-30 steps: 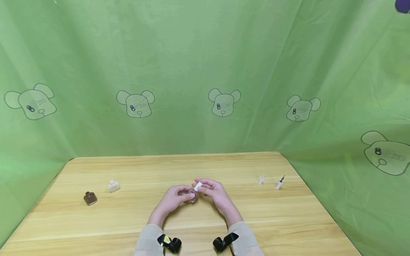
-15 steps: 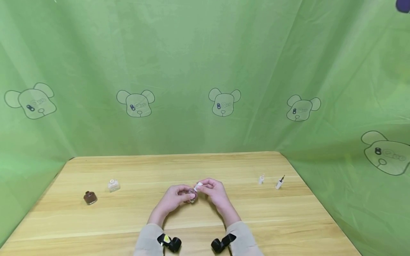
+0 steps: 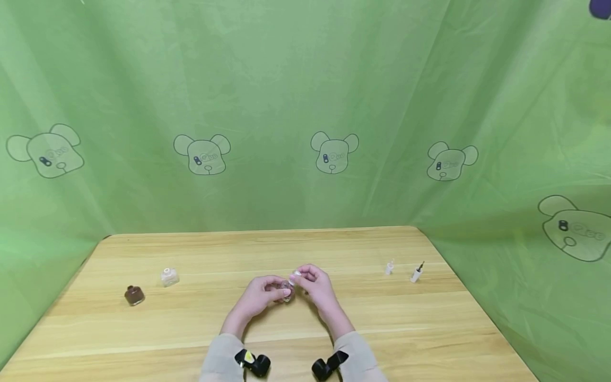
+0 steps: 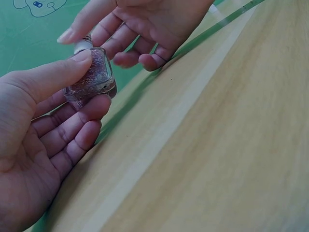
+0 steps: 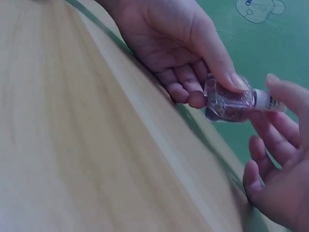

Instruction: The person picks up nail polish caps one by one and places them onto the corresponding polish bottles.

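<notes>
My left hand (image 3: 258, 296) grips a small clear glass nail polish bottle (image 4: 100, 70) with pinkish-purple, glittery contents, the thumb across its front. In the right wrist view the bottle lies tilted on its side, its neck toward my right hand (image 3: 319, 291). Thumb and fingers of that hand pinch the white cap (image 5: 262, 100), which sits at the bottle's neck. Dark print shows on the cap. Fingers partly hide both cap and bottle, and any brush inside cannot be seen.
On the left of the wooden table (image 3: 191, 329) stand an uncapped dark brown polish bottle (image 3: 134, 295) and an uncapped clear one (image 3: 169, 277). Two white brush caps stand on the right, one with a pale brush (image 3: 389, 268), one with a dark brush (image 3: 417, 272). Green curtain (image 3: 267, 106) surrounds the table.
My right hand has turned and shifted slightly left, bringing the white cap closer against the bottle's neck. Its fingers now cover more of the cap. My left hand and the bottle have stayed put.
</notes>
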The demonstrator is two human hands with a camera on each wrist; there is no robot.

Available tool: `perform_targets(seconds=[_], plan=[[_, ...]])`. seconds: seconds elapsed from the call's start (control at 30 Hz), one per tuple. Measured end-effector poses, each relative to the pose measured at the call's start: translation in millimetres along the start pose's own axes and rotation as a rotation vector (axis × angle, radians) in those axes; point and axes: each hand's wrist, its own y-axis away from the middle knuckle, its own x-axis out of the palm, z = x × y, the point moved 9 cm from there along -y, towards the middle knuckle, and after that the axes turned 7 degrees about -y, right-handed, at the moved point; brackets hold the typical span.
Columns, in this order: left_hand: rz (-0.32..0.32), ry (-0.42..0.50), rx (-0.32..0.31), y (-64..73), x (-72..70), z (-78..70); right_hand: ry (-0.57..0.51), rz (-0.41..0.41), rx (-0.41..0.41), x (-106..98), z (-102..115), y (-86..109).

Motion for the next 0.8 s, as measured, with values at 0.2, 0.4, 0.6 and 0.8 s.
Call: perform_targets(seconds=[0.2,0.4,0.6,0.8], plan=[[0.000,-0.003,-0.019,0.2,-1.0,0.9,-0.042,0.211,0.014,9.2,-1.9,-0.1],[0.005,-0.004,-0.007,0.3,-0.5,0.5,-0.038,0.267,0.001,8.3,-2.0,0.0],[0.011,-0.015,0.009,0.2,0.3,0.2,-0.051,0.233,-0.013,5.4,-1.9,-1.1],[0.016,-0.001,-0.007,-0.3,0.8,1.5,-0.035,0.102,0.004,0.0,-0.5,-0.2]])
